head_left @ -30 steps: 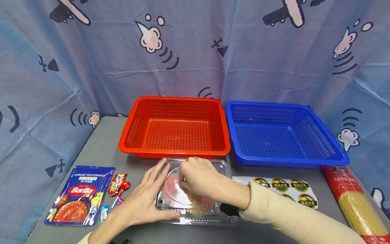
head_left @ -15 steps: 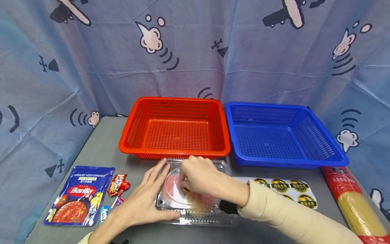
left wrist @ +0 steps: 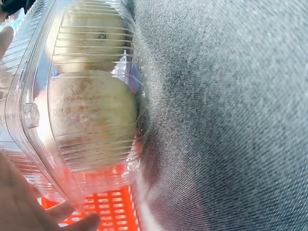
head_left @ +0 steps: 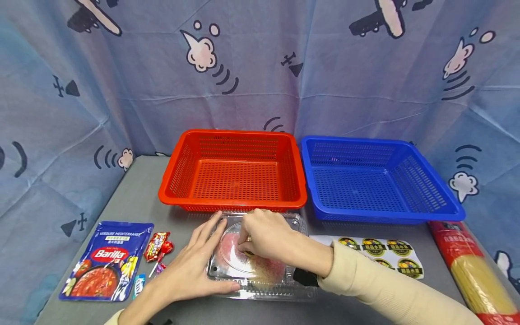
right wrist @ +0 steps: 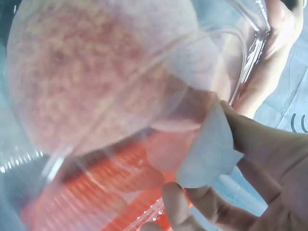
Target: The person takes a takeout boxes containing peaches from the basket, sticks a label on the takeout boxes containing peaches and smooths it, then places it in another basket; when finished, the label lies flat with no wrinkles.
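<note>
A clear plastic clamshell box [head_left: 290, 289] lies closed in front of the red basket, with pinkish peaches [left wrist: 94, 115] inside. My left hand [head_left: 199, 262] rests spread along its left side, fingers toward the far edge and thumb at the near edge. Over the lid, my right hand [head_left: 266, 234] pinches a sticker [right wrist: 211, 144] between thumb and fingertips. The right wrist view shows the sticker's pale back, bent up and close against the clear lid. From above, my right fingers hide most of it, with only a bit of gold and black showing.
Behind stand a red basket [head_left: 235, 203] and a blue basket [head_left: 386, 215]. A sticker sheet [head_left: 390, 253] lies right of the box, and a noodle pack [head_left: 475, 271] at the far right. On the left are a Barilla pouch [head_left: 106, 262], a red-wrapped candy [head_left: 156, 246] and a lollipop [head_left: 166, 247].
My right hand has shifted slightly over the lid while pinching the sticker. The left hand and the box have stayed in place.
</note>
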Tool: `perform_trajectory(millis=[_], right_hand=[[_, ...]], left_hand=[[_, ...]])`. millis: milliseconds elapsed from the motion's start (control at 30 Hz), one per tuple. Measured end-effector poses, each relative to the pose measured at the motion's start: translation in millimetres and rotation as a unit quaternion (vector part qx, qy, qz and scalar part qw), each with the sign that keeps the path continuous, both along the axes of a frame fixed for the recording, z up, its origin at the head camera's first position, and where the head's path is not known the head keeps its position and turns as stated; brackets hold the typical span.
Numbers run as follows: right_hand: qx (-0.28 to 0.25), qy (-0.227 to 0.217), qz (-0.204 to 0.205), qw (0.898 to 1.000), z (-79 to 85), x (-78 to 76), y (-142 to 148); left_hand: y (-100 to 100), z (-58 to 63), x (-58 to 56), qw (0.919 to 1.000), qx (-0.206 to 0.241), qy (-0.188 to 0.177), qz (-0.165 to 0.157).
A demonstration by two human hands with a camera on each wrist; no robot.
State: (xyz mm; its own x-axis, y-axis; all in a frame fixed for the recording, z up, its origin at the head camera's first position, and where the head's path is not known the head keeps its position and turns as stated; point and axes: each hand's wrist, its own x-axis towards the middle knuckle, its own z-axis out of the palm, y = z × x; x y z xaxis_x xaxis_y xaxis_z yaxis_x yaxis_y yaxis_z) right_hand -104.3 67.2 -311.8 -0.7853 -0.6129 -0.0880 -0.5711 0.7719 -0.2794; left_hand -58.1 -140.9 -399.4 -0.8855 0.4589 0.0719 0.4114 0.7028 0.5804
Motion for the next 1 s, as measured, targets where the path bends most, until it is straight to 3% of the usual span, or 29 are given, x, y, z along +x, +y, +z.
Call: perform_trajectory(millis=[367, 633, 1000], right_hand=[[0.021, 0.004, -0.033, 0.999, 2.4, 4.6, 8.3], [0.034, 0.004, -0.035, 0.999, 3.8, 7.0, 17.2], [0.023, -0.002, -0.061, 0.998, 0.9, 6.8, 32.1]], left_hand=[[0.5, 1.1, 0.5, 1.0000, -0.004, -0.007, 0.002], [0.3, 2.3, 0.8, 1.0000, -0.007, -0.005, 0.004], [0.8, 2.2, 1.5, 0.9999, -0.010, -0.003, 0.005]])
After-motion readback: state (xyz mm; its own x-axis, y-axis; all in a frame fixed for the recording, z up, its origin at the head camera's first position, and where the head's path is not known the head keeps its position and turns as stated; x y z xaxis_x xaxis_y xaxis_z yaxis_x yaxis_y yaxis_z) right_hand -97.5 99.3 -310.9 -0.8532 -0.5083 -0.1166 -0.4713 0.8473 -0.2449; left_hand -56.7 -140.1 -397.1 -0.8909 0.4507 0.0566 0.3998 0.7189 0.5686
